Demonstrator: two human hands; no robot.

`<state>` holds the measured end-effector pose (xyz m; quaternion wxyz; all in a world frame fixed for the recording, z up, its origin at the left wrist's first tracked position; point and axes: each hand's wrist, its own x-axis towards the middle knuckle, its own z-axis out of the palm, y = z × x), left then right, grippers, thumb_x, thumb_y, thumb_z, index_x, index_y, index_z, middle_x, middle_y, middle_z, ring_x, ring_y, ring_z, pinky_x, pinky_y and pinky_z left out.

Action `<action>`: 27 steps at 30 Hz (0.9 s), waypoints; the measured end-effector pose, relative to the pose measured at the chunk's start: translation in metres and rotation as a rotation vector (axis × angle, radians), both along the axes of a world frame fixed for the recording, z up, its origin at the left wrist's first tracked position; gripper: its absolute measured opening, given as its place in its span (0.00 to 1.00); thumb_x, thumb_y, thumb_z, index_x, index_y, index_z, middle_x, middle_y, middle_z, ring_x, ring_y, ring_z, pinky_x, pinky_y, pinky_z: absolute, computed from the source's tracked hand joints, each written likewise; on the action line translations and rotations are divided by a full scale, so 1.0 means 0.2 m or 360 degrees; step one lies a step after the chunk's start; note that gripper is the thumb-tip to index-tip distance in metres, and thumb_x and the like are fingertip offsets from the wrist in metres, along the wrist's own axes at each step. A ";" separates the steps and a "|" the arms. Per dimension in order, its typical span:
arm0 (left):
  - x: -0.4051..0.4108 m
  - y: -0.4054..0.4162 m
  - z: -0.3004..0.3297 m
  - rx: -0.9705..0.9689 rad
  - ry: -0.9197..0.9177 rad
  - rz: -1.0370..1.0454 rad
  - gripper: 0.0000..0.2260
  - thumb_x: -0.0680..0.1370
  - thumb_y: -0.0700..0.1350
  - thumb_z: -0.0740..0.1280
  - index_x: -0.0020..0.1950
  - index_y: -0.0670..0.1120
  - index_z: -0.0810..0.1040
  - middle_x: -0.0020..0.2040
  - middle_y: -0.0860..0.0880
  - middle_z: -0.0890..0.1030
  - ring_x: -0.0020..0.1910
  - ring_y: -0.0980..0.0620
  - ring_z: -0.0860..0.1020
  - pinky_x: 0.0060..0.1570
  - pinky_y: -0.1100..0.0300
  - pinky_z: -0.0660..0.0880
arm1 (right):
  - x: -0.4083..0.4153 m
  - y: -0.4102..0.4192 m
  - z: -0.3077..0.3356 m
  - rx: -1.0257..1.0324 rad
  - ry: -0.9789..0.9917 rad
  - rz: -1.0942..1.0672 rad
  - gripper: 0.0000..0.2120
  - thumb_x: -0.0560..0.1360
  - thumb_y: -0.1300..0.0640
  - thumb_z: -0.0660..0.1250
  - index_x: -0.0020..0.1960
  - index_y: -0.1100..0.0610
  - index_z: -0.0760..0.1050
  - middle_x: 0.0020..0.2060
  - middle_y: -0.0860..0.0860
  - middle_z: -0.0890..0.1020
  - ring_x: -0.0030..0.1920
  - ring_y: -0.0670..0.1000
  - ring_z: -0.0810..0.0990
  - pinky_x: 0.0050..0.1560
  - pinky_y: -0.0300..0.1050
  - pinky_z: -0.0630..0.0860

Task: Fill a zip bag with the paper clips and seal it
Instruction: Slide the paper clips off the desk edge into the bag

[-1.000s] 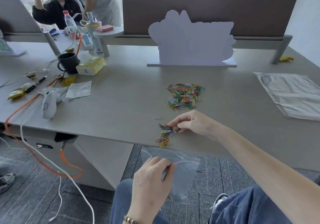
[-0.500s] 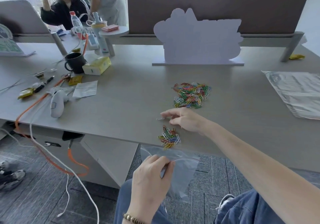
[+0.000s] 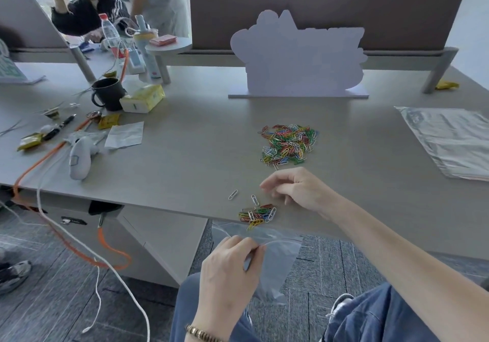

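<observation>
paper clips waiting at desk edge, bag held below

zip bag is being held just under the front edge of the desk, its clear mouth pinched between thumb and fingers of the left hand. the right hand is being held low over the desk top, fingers loosely curled and half open, with nothing visibly gripped. a small cluster of paper clips is lying at the very edge, directly above the bag's mouth, and two single white clips are lying just to its left. the main pile is resting farther back, well apart from the edge. a silver foil sheet is lying at the right.
</observation>
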<state>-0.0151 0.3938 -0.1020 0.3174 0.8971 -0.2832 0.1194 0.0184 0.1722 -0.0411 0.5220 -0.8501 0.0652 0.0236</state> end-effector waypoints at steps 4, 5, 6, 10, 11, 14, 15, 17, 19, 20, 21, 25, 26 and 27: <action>-0.01 -0.01 0.01 -0.0020 -0.0023 -0.0014 0.10 0.76 0.54 0.66 0.36 0.53 0.77 0.32 0.57 0.75 0.32 0.59 0.71 0.29 0.63 0.71 | -0.05 0.00 0.00 -0.0151 0.0053 0.0008 0.20 0.77 0.72 0.58 0.53 0.55 0.85 0.47 0.46 0.87 0.45 0.46 0.83 0.45 0.41 0.81; -0.01 -0.01 0.02 -0.0030 -0.0026 -0.0018 0.10 0.75 0.54 0.67 0.36 0.53 0.77 0.32 0.58 0.75 0.31 0.59 0.70 0.29 0.63 0.70 | -0.06 0.02 0.01 -0.0123 0.0081 0.0072 0.21 0.76 0.73 0.58 0.53 0.55 0.85 0.45 0.44 0.87 0.44 0.45 0.83 0.45 0.40 0.81; -0.01 0.00 0.02 -0.0038 -0.0023 -0.0018 0.09 0.75 0.54 0.67 0.36 0.53 0.77 0.32 0.58 0.75 0.32 0.59 0.70 0.29 0.63 0.70 | -0.08 0.04 0.01 -0.0079 0.0118 0.0139 0.21 0.76 0.74 0.58 0.53 0.56 0.85 0.43 0.44 0.86 0.44 0.44 0.83 0.45 0.39 0.81; -0.01 0.00 0.02 -0.0051 -0.0028 -0.0009 0.09 0.75 0.54 0.66 0.36 0.53 0.77 0.32 0.56 0.75 0.32 0.56 0.72 0.28 0.59 0.72 | -0.12 0.09 0.00 0.0143 0.0168 0.0320 0.21 0.76 0.76 0.56 0.53 0.61 0.85 0.45 0.50 0.87 0.44 0.45 0.83 0.47 0.38 0.80; -0.01 0.01 0.02 -0.0046 -0.0033 -0.0002 0.10 0.75 0.55 0.66 0.36 0.52 0.76 0.32 0.56 0.74 0.32 0.56 0.72 0.28 0.59 0.71 | -0.11 0.09 0.00 0.0200 0.0151 0.0275 0.21 0.76 0.76 0.56 0.53 0.62 0.85 0.45 0.51 0.87 0.44 0.46 0.83 0.46 0.38 0.80; -0.01 0.01 0.02 -0.0025 -0.0035 0.0011 0.10 0.75 0.55 0.66 0.35 0.53 0.76 0.31 0.57 0.74 0.31 0.58 0.70 0.28 0.63 0.69 | -0.07 0.07 -0.02 0.0250 0.0059 0.0011 0.20 0.76 0.77 0.55 0.53 0.65 0.83 0.47 0.59 0.86 0.42 0.45 0.81 0.44 0.36 0.80; -0.01 0.01 0.02 -0.0021 -0.0035 0.0012 0.10 0.75 0.54 0.66 0.35 0.53 0.76 0.31 0.57 0.73 0.31 0.58 0.70 0.28 0.63 0.69 | -0.05 0.06 -0.03 0.0231 0.0023 -0.0031 0.20 0.76 0.76 0.55 0.54 0.64 0.83 0.49 0.61 0.86 0.43 0.46 0.81 0.44 0.36 0.81; -0.01 0.02 0.02 -0.0022 -0.0024 0.0010 0.11 0.75 0.54 0.66 0.35 0.52 0.76 0.31 0.57 0.73 0.31 0.58 0.70 0.28 0.61 0.71 | -0.01 0.07 -0.04 0.0200 0.0000 -0.0019 0.21 0.76 0.76 0.55 0.56 0.62 0.82 0.49 0.57 0.85 0.45 0.47 0.80 0.46 0.37 0.80; -0.01 0.02 0.01 -0.0030 -0.0014 0.0006 0.11 0.75 0.54 0.66 0.35 0.52 0.76 0.32 0.57 0.74 0.32 0.58 0.71 0.28 0.59 0.72 | 0.00 0.09 -0.04 0.0176 0.0043 0.0060 0.20 0.76 0.75 0.56 0.57 0.61 0.82 0.47 0.51 0.85 0.46 0.45 0.80 0.47 0.38 0.79; -0.01 0.02 0.01 -0.0030 -0.0009 0.0007 0.10 0.75 0.54 0.66 0.35 0.52 0.76 0.32 0.57 0.74 0.32 0.58 0.72 0.28 0.59 0.72 | 0.00 0.10 -0.04 0.0161 0.0077 0.0127 0.20 0.76 0.74 0.57 0.57 0.60 0.83 0.47 0.49 0.85 0.46 0.44 0.80 0.47 0.37 0.79; -0.01 0.03 0.01 -0.0030 -0.0004 0.0009 0.11 0.75 0.54 0.66 0.35 0.52 0.76 0.32 0.57 0.75 0.32 0.58 0.72 0.28 0.58 0.73 | 0.00 0.10 -0.04 0.0145 0.0115 0.0207 0.20 0.76 0.74 0.57 0.56 0.59 0.83 0.46 0.47 0.86 0.46 0.43 0.81 0.47 0.36 0.78; -0.01 0.03 0.02 -0.0026 -0.0014 0.0013 0.12 0.75 0.56 0.64 0.35 0.52 0.76 0.32 0.56 0.74 0.32 0.57 0.71 0.28 0.59 0.72 | -0.03 0.08 -0.03 0.0172 0.0174 0.0357 0.21 0.75 0.75 0.57 0.52 0.58 0.85 0.49 0.51 0.88 0.48 0.45 0.84 0.44 0.35 0.77; -0.01 0.03 0.02 -0.0021 -0.0017 0.0014 0.12 0.75 0.56 0.64 0.35 0.52 0.76 0.31 0.56 0.73 0.31 0.58 0.71 0.28 0.59 0.72 | -0.03 0.07 -0.03 0.0198 0.0143 0.0313 0.22 0.75 0.75 0.57 0.52 0.59 0.85 0.49 0.53 0.88 0.48 0.47 0.84 0.43 0.37 0.78; -0.01 0.04 0.02 -0.0020 -0.0020 0.0012 0.12 0.75 0.56 0.64 0.35 0.52 0.76 0.31 0.56 0.73 0.31 0.58 0.70 0.28 0.60 0.71 | -0.01 0.07 -0.04 0.0226 0.0106 0.0247 0.21 0.74 0.76 0.56 0.53 0.60 0.84 0.49 0.56 0.88 0.47 0.48 0.84 0.41 0.38 0.79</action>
